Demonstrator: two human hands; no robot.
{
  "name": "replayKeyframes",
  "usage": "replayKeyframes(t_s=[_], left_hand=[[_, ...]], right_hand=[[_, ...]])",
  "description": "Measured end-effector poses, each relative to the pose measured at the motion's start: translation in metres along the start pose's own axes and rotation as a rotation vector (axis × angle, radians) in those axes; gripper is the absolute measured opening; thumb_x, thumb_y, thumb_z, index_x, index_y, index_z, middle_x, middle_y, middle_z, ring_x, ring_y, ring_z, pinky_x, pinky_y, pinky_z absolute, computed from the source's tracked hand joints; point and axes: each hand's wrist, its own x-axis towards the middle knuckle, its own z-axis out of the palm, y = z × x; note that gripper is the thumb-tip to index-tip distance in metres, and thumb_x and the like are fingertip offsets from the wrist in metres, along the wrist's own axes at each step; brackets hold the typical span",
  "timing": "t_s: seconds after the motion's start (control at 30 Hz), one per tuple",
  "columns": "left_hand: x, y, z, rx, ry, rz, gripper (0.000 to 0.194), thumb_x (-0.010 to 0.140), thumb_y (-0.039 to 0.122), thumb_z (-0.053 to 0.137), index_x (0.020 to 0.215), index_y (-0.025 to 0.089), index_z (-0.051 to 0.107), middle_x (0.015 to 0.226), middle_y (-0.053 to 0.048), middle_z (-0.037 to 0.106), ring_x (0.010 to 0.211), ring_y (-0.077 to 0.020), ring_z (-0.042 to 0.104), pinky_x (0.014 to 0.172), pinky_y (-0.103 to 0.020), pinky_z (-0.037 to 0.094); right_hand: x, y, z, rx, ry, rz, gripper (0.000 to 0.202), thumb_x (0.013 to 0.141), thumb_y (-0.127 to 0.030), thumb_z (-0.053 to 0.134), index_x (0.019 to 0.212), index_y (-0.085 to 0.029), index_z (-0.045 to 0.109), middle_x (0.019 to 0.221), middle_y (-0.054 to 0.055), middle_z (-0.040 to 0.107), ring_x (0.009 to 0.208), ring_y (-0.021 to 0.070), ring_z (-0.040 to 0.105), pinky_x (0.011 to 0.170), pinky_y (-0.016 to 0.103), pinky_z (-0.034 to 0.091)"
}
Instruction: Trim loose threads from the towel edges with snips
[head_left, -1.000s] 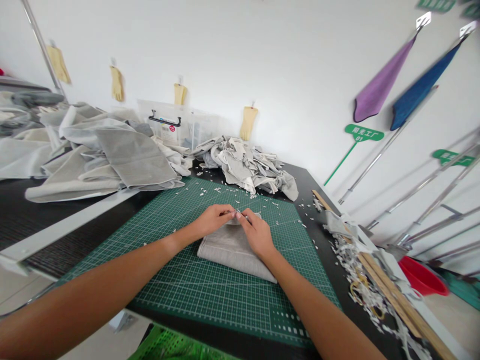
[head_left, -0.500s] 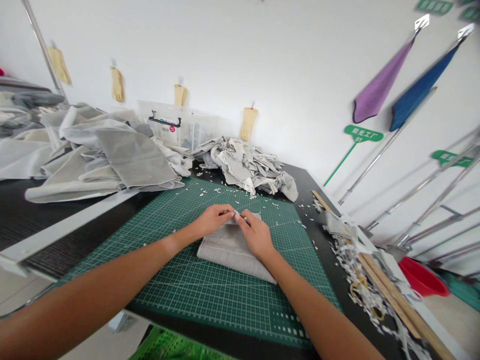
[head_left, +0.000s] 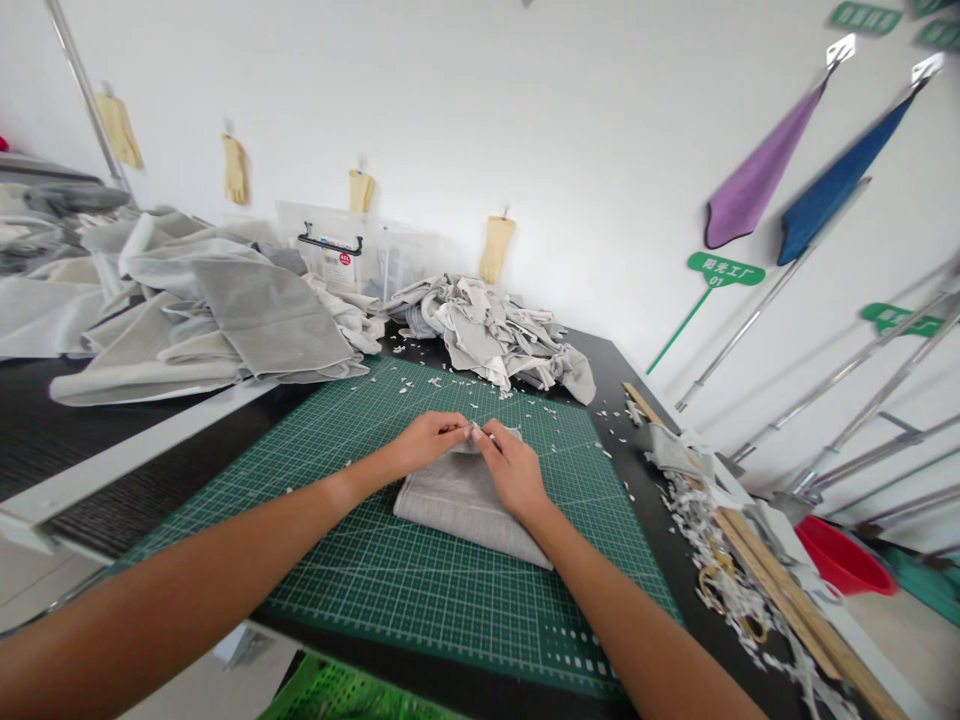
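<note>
A folded piece of grey fabric (head_left: 469,510) lies on the green cutting mat (head_left: 360,590) in front of me. At its far edge my left hand (head_left: 433,440) is closed, thumb and fingers pinching a raised bit of the fabric. Close beside it, my right hand (head_left: 514,465) pinches the same edge, its thumb nearly touching the left one. The fabric between the fingertips is too small to make out in detail. The right wrist partly covers the right side of the folded fabric.
Piles of grey cloth (head_left: 277,320) and scraps (head_left: 487,330) lie behind the mat. Clear plastic boxes (head_left: 330,250) stand by the wall. On the right are wooden strips (head_left: 780,590), yellow-handled scissors (head_left: 712,588), shreds and a red basin (head_left: 844,560).
Both hands stay almost in place, with only a slight shift of the fingers at the pinched fabric edge. The folded fabric has not moved.
</note>
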Motion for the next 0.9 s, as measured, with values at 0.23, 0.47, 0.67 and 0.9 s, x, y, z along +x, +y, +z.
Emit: replayKeyframes(t_s=[0.23,0.47,0.67,0.9], left_hand=[[0.0,-0.001,0.0,-0.001,0.003,0.01,0.033,0.095,0.041,0.049,0.093,0.015,0.071,0.09,-0.003,0.071,0.085,-0.016,0.062,0.078,-0.025,0.046],[0.0,-0.001,0.001,0.019,0.015,0.0,0.033,0.095,0.041,0.049,0.09,0.016,0.07,0.087,-0.002,0.07,0.082,-0.0158,0.061,0.077,-0.025,0.045],[0.0,0.001,0.001,0.01,0.021,0.005,0.033,0.095,0.042,0.05,0.093,0.016,0.071,0.088,-0.002,0.07,0.083,-0.016,0.061,0.077,-0.026,0.045],[-0.006,0.019,0.001,0.079,0.089,0.033,0.029,0.096,0.04,0.05,0.097,0.02,0.07,0.092,-0.001,0.071,0.085,-0.0163,0.063,0.078,-0.026,0.045]], right_hand=[[0.001,0.002,0.0,0.029,0.007,0.011,0.04,0.101,-0.057,0.032,0.092,-0.027,0.057,0.08,-0.003,0.065,0.074,0.0158,0.061,0.066,0.023,0.034],[0.001,0.003,0.001,0.066,0.026,0.016,0.039,0.101,-0.056,0.031,0.092,-0.027,0.056,0.081,-0.003,0.065,0.074,0.0165,0.06,0.067,0.024,0.035],[0.003,0.006,0.0,0.121,0.107,0.044,0.044,0.102,-0.054,0.025,0.082,-0.025,0.051,0.073,-0.002,0.059,0.069,0.0171,0.055,0.066,0.025,0.036],[0.004,0.004,-0.002,0.198,0.109,0.084,0.044,0.1,-0.056,0.032,0.085,-0.024,0.058,0.076,-0.002,0.063,0.072,0.0172,0.056,0.068,0.025,0.037]])
